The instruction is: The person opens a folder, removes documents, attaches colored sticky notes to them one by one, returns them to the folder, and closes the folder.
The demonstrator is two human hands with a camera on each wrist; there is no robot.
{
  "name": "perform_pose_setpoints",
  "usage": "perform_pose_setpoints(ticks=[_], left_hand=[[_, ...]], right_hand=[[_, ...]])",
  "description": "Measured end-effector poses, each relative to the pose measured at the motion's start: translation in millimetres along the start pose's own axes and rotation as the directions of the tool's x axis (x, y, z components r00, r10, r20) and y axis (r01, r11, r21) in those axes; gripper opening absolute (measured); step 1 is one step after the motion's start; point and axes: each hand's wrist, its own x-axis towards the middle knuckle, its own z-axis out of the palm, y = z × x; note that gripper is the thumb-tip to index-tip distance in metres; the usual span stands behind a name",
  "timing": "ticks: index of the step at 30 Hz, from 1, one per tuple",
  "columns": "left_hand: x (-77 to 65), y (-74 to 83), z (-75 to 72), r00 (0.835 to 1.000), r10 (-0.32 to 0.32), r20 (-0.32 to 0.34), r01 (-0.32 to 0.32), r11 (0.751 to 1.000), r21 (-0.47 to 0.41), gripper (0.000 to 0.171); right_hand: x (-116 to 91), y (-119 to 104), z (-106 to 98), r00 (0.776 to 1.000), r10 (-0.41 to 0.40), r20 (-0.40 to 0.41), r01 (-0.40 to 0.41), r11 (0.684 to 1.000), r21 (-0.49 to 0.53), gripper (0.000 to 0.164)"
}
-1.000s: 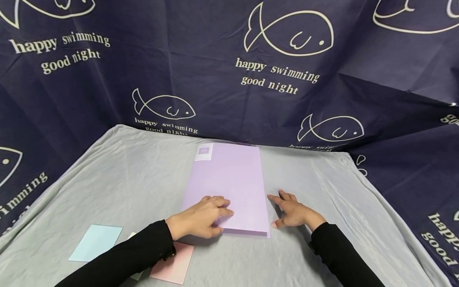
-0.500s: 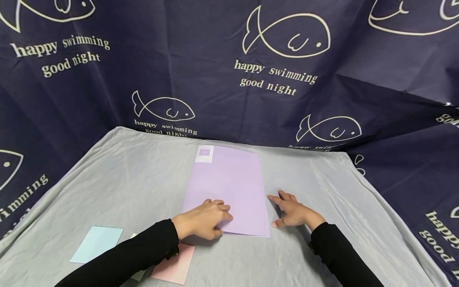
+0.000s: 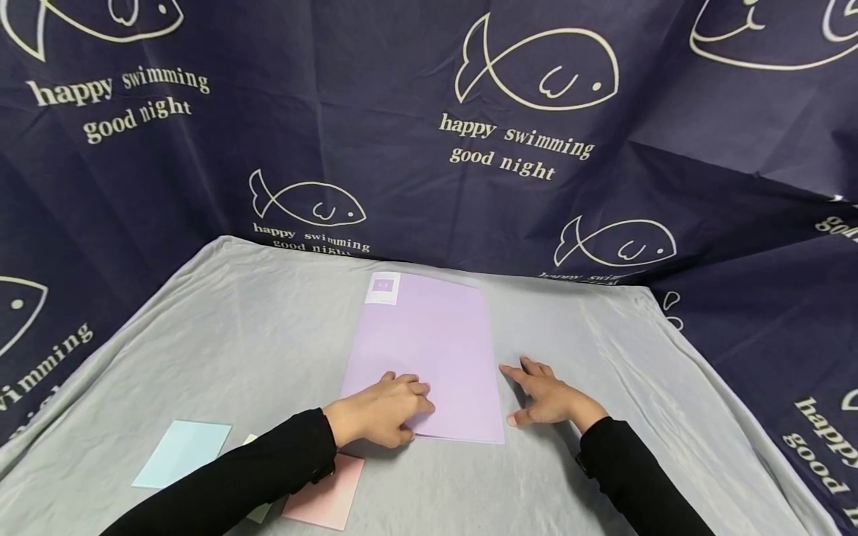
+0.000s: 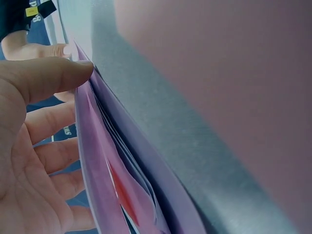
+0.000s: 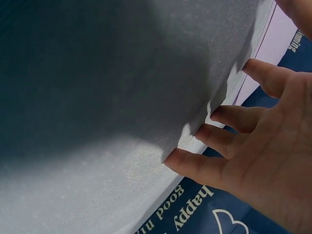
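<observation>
A light purple folder (image 3: 436, 335) with a white label in its far left corner lies closed on the grey cloth. My left hand (image 3: 383, 409) rests on its near left part, fingers spread over the cover and thumb (image 4: 73, 73) at the near edge. Seen from the left wrist, the folder's edge (image 4: 90, 141) gapes a little, showing thin inner sheets and a reddish strip. Just right of the folder, my right hand (image 3: 546, 393) rests its fingertips on the cloth, fingers spread and holding nothing.
A light blue card (image 3: 182, 452) lies at the near left. A pink card (image 3: 328, 495) and a pale green card (image 3: 260, 514) are partly covered by my left sleeve. A dark blue fish-print curtain (image 3: 402, 134) hangs behind the cloth-covered table (image 3: 281, 327).
The folder's near edge has sunk, so the gap under the cover is narrower. My left hand has shifted slightly toward me; the right hand stays in place.
</observation>
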Motion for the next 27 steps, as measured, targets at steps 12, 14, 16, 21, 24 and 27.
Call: perform_pose_setpoints(ticks=[12,14,16,21,24,27], left_hand=[[-0.4,0.4,-0.7,1.0,0.005,0.006,-0.005,0.999,0.04,0.042],[-0.8,-0.2,0.4,1.0,-0.002,0.011,0.001,0.999,0.043,0.043],[-0.9,-0.1,0.8,1.0,-0.002,0.008,0.002,0.999,0.041,0.042],[-0.7,-0.1,-0.4,1.0,0.001,-0.004,-0.001,0.999,0.034,0.043],[-0.7,0.0,-1.6,1.0,0.003,-0.007,-0.002,0.999,0.044,0.044],[-1.1,0.1,-1.8,1.0,0.006,-0.008,-0.006,0.998,0.057,0.044]], right_hand=[[-0.4,1.5,0.6,1.0,-0.006,-0.004,0.006,1.0,0.009,0.09],[0.0,1.2,0.5,1.0,-0.009,-0.003,0.009,1.0,0.008,0.09],[0.3,0.5,-0.2,1.0,-0.012,-0.003,0.012,1.0,0.005,0.09],[0.4,0.5,-1.5,1.0,-0.015,-0.002,0.015,1.0,-0.006,0.09],[0.7,1.7,-1.1,1.0,-0.016,0.0,0.016,1.0,-0.005,0.091],[0.5,2.6,0.4,1.0,-0.016,-0.002,0.016,1.0,0.003,0.091]])
